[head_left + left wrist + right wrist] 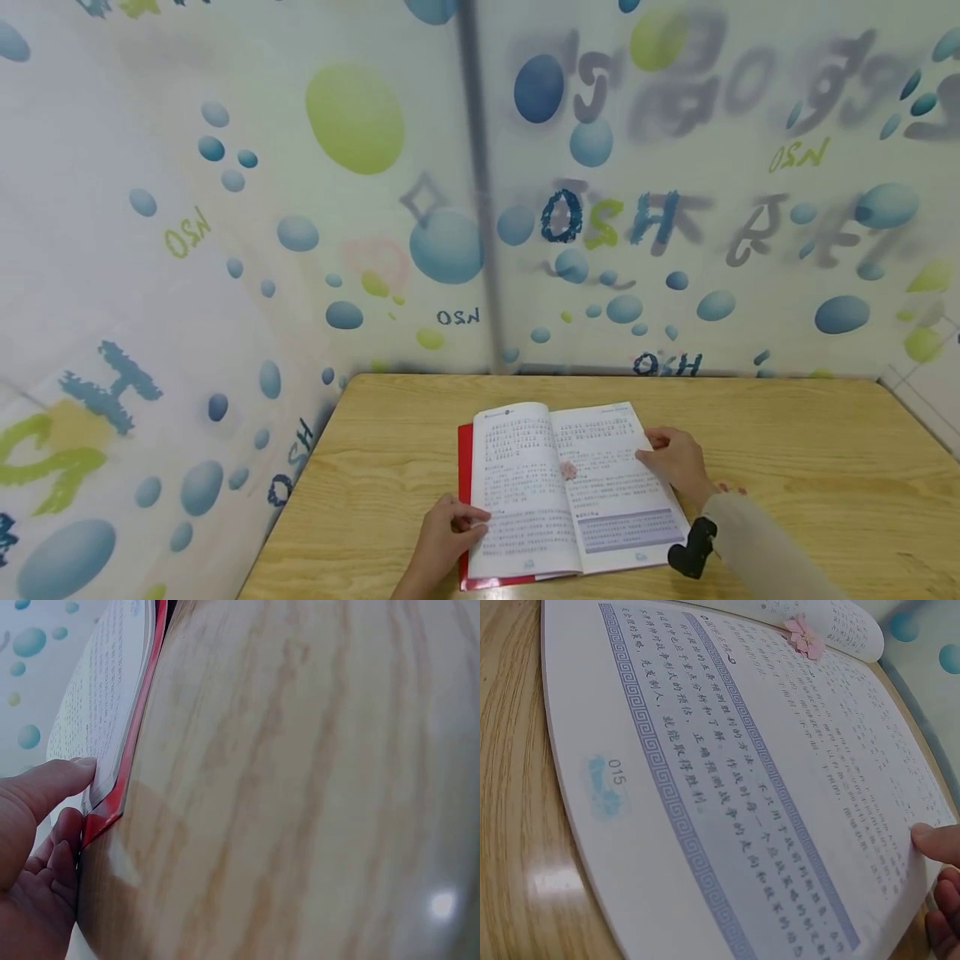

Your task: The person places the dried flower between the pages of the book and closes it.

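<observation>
An open book [521, 492] with printed pages and a red cover [465, 467] lies on the wooden table. At its left edge, low down, my left hand [444, 537] holds the book; in the left wrist view its thumb [64, 778] lies on the page and the other fingers curl at the cover's edge. My right hand [677, 462] pinches the outer edge of the right page, thumb on top in the right wrist view and fingers beneath. A small pink flower [804, 637] sits by the gutter of the book. Page number 015 shows at the bottom of the right page.
The wooden table [375, 450] extends on both sides of the book. Behind and to the left stands a pale wall covering [420, 358] printed with blue and green bubbles. A black device [693, 547] is strapped on the right wrist, over the sleeve.
</observation>
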Demonstrator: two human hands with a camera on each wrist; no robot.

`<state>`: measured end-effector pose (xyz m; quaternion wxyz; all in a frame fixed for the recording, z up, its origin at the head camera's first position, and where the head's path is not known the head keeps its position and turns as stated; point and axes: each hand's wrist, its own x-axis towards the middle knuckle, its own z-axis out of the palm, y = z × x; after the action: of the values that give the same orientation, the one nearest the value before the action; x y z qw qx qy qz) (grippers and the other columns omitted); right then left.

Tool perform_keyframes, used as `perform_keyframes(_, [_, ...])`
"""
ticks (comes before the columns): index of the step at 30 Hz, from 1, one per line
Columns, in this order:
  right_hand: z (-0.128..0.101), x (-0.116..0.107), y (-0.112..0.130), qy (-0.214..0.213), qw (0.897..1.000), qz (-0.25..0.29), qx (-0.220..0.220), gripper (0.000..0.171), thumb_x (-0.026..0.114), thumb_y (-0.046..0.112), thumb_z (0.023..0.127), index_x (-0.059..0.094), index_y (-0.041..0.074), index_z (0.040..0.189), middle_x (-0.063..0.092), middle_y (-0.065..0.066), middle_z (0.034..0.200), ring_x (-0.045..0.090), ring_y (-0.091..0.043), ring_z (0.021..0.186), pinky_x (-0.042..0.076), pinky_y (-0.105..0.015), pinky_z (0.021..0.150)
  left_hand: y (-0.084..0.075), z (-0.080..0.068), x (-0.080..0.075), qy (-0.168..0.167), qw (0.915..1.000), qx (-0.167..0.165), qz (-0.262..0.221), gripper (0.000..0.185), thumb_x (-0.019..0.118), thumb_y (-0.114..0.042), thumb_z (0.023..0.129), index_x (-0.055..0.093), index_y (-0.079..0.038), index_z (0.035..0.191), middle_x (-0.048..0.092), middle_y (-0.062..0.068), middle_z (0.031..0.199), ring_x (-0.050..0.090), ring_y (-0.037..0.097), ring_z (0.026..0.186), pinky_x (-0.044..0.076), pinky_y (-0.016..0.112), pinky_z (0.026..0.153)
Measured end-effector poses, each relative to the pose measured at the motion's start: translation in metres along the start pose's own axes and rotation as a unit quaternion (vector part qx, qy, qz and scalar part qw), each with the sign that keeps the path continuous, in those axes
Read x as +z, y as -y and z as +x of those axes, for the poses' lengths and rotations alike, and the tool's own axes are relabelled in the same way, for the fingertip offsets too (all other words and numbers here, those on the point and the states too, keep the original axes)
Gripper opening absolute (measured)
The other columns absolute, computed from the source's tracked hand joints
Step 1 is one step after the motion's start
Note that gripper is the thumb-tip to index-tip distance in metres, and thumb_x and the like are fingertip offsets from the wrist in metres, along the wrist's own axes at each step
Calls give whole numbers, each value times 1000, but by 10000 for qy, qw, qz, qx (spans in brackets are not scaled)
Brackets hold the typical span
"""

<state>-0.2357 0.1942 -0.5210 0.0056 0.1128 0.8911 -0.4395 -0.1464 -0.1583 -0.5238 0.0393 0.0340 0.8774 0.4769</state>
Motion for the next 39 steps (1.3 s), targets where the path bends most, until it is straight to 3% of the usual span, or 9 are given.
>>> perform_keyframes(9, [-2,3,3,-307,9992,246,-37,37,66,-1,80,56,-7,115,56,-20,98,51,-28,83,43,-35,71,1,0,0,16,10000,-16,24,9,71,-6,77,74,-11,84,46,2,78,45,15,71,40,20,58])
perform_keyframes(17, [-5,-2,10,-482,9973,342,-435,27,65,-4,78,61,-7,105,59,-16,89,53,-26,80,42,-27,63,0,0,1,-7,10000,1,26,9,71,-6,77,74,-11,85,46,2,78,45,15,70,39,20,58])
perform_keyframes(30, [-4,-16,18,67,9991,333,-263,24,64,1,83,61,-7,105,60,-15,91,54,-25,79,45,-28,68,0,0,0,9,10000,-27,-11,9,71,-5,77,74,-11,84,46,2,78,45,15,71,40,20,58])
perform_keyframes(39, [-2,-23,27,76,9980,71,-616,23,65,4,83,63,-5,104,59,-15,90,51,-26,79,42,-30,66,1,-1,0,1,10000,-16,10,9,71,-6,78,74,-11,85,45,2,78,45,15,71,40,20,58])
